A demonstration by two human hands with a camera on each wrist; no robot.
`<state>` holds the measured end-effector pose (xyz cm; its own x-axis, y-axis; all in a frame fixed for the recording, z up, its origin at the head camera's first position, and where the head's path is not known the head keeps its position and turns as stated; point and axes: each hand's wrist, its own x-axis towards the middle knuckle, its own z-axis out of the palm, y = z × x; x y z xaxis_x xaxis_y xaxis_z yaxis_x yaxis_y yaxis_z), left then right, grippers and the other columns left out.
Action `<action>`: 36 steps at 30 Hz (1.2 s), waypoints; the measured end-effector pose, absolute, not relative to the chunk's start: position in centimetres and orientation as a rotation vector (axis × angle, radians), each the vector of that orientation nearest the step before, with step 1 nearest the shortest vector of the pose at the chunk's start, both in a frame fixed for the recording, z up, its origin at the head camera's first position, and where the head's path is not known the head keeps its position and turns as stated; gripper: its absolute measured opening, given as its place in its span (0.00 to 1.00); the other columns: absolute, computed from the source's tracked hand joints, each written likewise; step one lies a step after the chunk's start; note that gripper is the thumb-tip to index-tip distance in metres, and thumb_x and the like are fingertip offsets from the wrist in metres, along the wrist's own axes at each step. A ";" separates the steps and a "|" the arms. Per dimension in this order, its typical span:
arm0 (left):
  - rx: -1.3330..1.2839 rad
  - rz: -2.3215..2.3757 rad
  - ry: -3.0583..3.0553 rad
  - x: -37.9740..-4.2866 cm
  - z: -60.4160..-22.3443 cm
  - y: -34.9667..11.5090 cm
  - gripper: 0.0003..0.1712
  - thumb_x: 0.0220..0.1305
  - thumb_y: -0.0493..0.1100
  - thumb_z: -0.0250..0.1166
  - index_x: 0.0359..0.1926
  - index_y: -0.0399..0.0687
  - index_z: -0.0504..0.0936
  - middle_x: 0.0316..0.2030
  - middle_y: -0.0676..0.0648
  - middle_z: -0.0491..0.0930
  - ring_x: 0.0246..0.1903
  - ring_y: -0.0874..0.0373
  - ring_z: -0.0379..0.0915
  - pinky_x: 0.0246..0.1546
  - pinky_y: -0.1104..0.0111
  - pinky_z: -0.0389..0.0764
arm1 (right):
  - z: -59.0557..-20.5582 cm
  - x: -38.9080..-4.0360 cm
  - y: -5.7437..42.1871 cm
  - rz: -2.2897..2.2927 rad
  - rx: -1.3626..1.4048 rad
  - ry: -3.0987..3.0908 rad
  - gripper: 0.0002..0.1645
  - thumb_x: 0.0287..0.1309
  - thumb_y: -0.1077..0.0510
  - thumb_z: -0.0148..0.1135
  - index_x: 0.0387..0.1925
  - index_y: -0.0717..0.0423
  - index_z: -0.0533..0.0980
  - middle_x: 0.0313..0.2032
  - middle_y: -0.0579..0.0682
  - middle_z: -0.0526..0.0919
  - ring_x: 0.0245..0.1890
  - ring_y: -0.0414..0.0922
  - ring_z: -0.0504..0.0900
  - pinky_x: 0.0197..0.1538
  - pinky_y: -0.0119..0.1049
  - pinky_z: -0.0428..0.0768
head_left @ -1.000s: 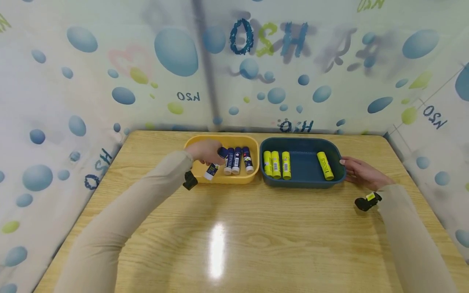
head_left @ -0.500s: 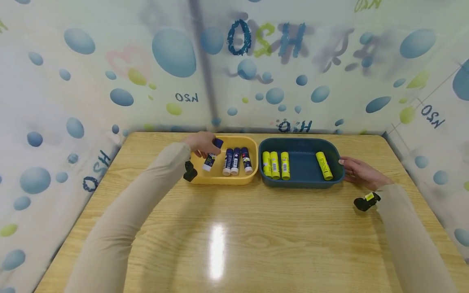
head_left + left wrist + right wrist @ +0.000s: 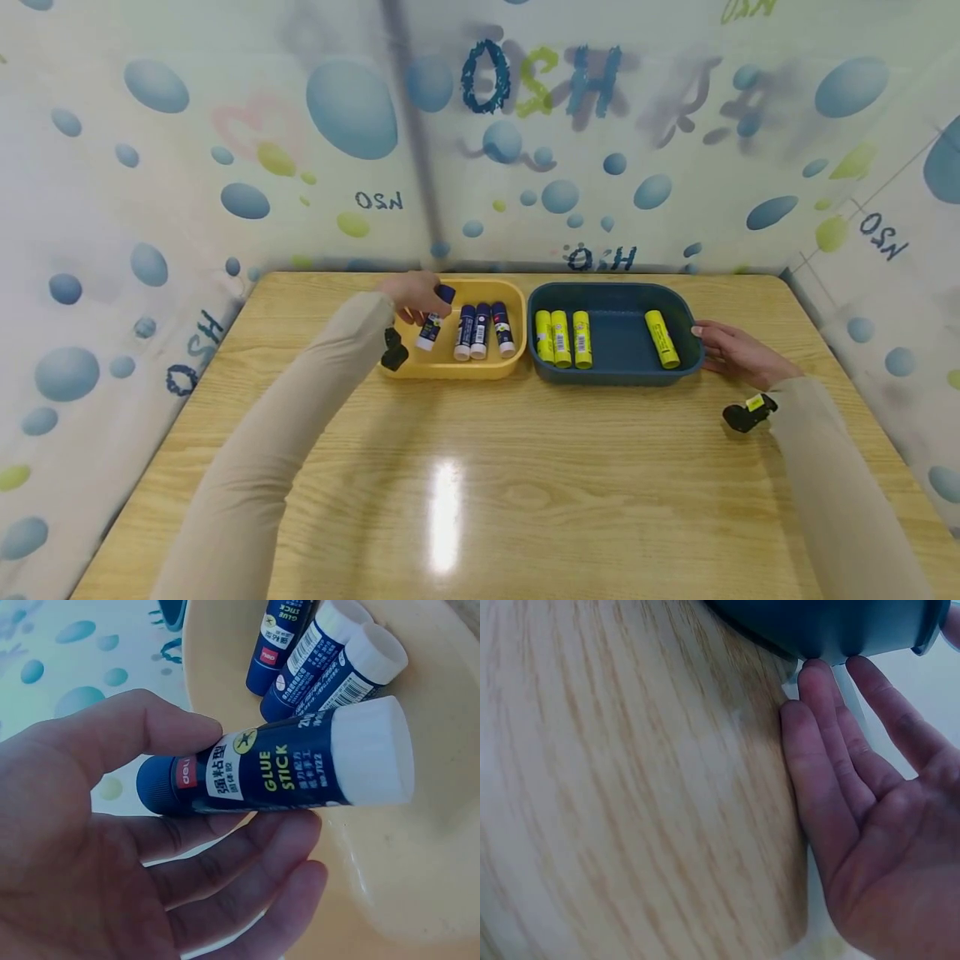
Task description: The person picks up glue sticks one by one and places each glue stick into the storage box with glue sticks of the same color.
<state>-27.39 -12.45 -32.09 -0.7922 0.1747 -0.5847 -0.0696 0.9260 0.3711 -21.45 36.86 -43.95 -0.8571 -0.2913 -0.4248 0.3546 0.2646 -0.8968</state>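
My left hand [image 3: 412,295] is at the left end of the yellow bin [image 3: 491,372]. It pinches a dark blue glue stick [image 3: 277,769] between thumb and fingers. The stick's white end [image 3: 379,752] points away from the palm. In the head view the stick slants over the bin. Several more blue glue sticks [image 3: 480,331] lie in that bin. My right hand [image 3: 746,354] is at the right end of the dark blue bin [image 3: 615,377]. Its straight fingers [image 3: 829,742] touch the outer wall, and the thumb is at the rim.
Inside the dark blue bin, several yellow tubes [image 3: 560,339] lie at the left and a single yellow tube [image 3: 662,339] at the right. Both bins stand side by side on a wooden table [image 3: 525,483], near the patterned wall sheet [image 3: 480,192] behind it.
The left hand has drawn the blue glue stick slightly left, away from the others in the yellow bin, then stayed nearly still. The right hand keeps its place at the dark blue bin.
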 end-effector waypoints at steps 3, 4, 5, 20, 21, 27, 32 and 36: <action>0.074 0.512 2.423 -27.6 -32.3 -12.4 0.32 0.65 0.48 0.63 0.63 0.38 0.65 0.49 0.41 0.74 0.42 0.50 0.76 0.45 0.62 0.79 | -43.9 -21.4 36.9 -1.647 0.060 2.017 0.48 0.73 0.43 0.44 0.73 0.69 0.36 0.47 0.37 0.71 0.44 0.28 0.75 0.49 0.27 0.76; 0.074 0.516 2.419 -27.7 -32.3 -12.4 0.32 0.65 0.48 0.63 0.63 0.38 0.64 0.49 0.41 0.74 0.41 0.50 0.76 0.45 0.62 0.80 | -43.9 -21.4 36.9 -1.649 0.058 2.016 0.48 0.73 0.43 0.44 0.73 0.69 0.36 0.46 0.36 0.71 0.44 0.28 0.75 0.49 0.27 0.76; 0.070 0.524 2.416 -27.8 -32.4 -12.4 0.32 0.65 0.48 0.64 0.63 0.38 0.64 0.49 0.41 0.74 0.41 0.50 0.76 0.45 0.61 0.80 | -43.9 -21.4 37.0 -1.652 0.057 2.015 0.48 0.73 0.43 0.44 0.73 0.69 0.36 0.46 0.36 0.71 0.44 0.28 0.75 0.49 0.27 0.76; -0.030 0.556 2.398 -28.9 -33.6 -12.3 0.24 0.63 0.46 0.63 0.55 0.39 0.70 0.44 0.40 0.76 0.38 0.49 0.75 0.47 0.60 0.80 | -44.0 -21.5 36.9 -1.619 0.082 2.045 0.47 0.73 0.42 0.44 0.73 0.69 0.36 0.50 0.41 0.70 0.43 0.28 0.75 0.49 0.27 0.76; -0.046 0.570 2.395 -28.9 -33.7 -12.3 0.24 0.63 0.46 0.63 0.55 0.39 0.70 0.43 0.40 0.77 0.38 0.49 0.76 0.46 0.60 0.80 | -44.0 -21.5 36.9 -1.620 0.082 2.045 0.47 0.73 0.42 0.44 0.73 0.69 0.36 0.49 0.40 0.70 0.43 0.28 0.75 0.49 0.27 0.76; -0.109 0.607 2.401 -29.5 -35.1 -12.2 0.22 0.62 0.46 0.65 0.52 0.37 0.73 0.43 0.39 0.78 0.38 0.49 0.77 0.40 0.64 0.82 | -43.7 -21.4 36.7 -1.636 0.079 2.038 0.47 0.73 0.43 0.44 0.73 0.70 0.37 0.47 0.38 0.71 0.43 0.27 0.75 0.49 0.27 0.76; -0.082 0.575 2.375 -30.1 -36.2 -12.2 0.23 0.63 0.47 0.65 0.53 0.37 0.74 0.43 0.39 0.79 0.36 0.50 0.78 0.35 0.66 0.82 | -43.7 -21.3 36.6 -1.651 0.070 2.036 0.47 0.73 0.43 0.45 0.72 0.71 0.38 0.44 0.35 0.72 0.43 0.28 0.76 0.49 0.27 0.77; -0.056 0.533 2.348 -30.3 -36.2 -12.0 0.24 0.64 0.48 0.64 0.54 0.36 0.74 0.41 0.39 0.80 0.34 0.51 0.79 0.36 0.66 0.81 | -43.9 -21.4 36.8 -1.654 0.073 2.037 0.46 0.73 0.43 0.44 0.72 0.71 0.39 0.43 0.33 0.73 0.43 0.28 0.76 0.49 0.28 0.77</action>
<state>-30.27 -11.96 -36.24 -0.7423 0.1090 -0.6612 -0.1874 0.9136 0.3609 -21.42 36.79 -43.93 -0.8680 -0.2711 -0.4160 0.3515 0.2561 -0.9005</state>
